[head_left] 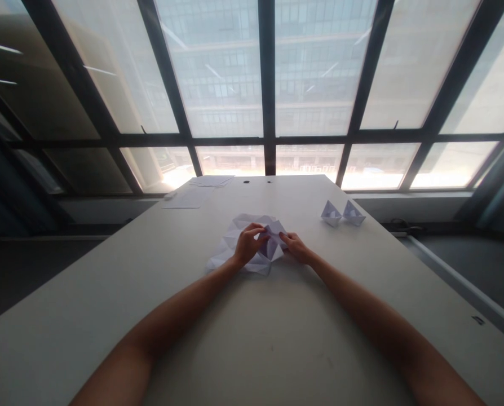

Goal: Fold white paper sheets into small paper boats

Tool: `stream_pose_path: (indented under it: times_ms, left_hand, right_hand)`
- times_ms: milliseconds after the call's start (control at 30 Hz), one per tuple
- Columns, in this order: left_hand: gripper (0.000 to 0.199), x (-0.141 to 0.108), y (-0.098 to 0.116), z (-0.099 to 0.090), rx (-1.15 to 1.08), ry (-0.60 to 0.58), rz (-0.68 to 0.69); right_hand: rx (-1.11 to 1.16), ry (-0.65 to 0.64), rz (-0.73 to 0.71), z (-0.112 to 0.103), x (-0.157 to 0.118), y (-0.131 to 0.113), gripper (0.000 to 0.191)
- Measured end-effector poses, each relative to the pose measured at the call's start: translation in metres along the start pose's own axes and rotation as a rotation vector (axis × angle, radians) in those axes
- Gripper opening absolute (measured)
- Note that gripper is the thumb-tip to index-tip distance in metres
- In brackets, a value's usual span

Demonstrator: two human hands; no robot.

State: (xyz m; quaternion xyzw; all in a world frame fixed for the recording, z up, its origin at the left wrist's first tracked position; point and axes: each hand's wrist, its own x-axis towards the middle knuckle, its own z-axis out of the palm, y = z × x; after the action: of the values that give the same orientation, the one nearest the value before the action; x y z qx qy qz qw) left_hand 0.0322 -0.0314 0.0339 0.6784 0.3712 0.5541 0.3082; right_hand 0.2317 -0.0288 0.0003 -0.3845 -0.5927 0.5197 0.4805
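Folded white paper (pixel 275 228) is held up between my two hands near the middle of the table. My left hand (pixel 248 243) pinches its left side with thumb and fingers. On the right side, my right hand (pixel 295 247) grips the paper's edge, its thumb on top. Beneath and to the left lies a large creased sheet of white paper (pixel 222 256), spread with raised folds. Whether the held part belongs to this sheet or is a separate piece, I cannot tell.
Two folded paper boats (pixel 331 214) stand side by side at the right on the white table (pixel 184 332). Flat white sheets (pixel 186 197) lie at the far left. Beyond the table's far edge are large framed windows (pixel 226 67). A small dark mark (pixel 478 320) shows near the right edge.
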Motion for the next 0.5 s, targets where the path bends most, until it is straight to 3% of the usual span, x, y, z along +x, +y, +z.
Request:
stream_pose_path:
  times_ms: [167,300,400,500]
  left_hand:
    - [0.018,-0.002,-0.002,0.000,0.088,-0.010,-0.014]
    - [0.011,0.001,-0.009,0.002,0.108,-0.032,0.017]
    - [0.016,0.006,-0.012,0.001,-0.085,-0.070,-0.082]
    - [0.012,0.011,-0.013,-0.006,-0.429,-0.165,-0.307]
  right_hand:
    - [-0.088,-0.045,-0.011,0.008,-0.002,-0.003,0.048]
    - [-0.072,-0.007,-0.013,0.006,0.000,-0.002,0.048]
    - [-0.038,0.012,0.000,0.002,0.001,0.001,0.048]
    - [0.016,0.031,0.061,-0.001,0.002,0.004,0.048]
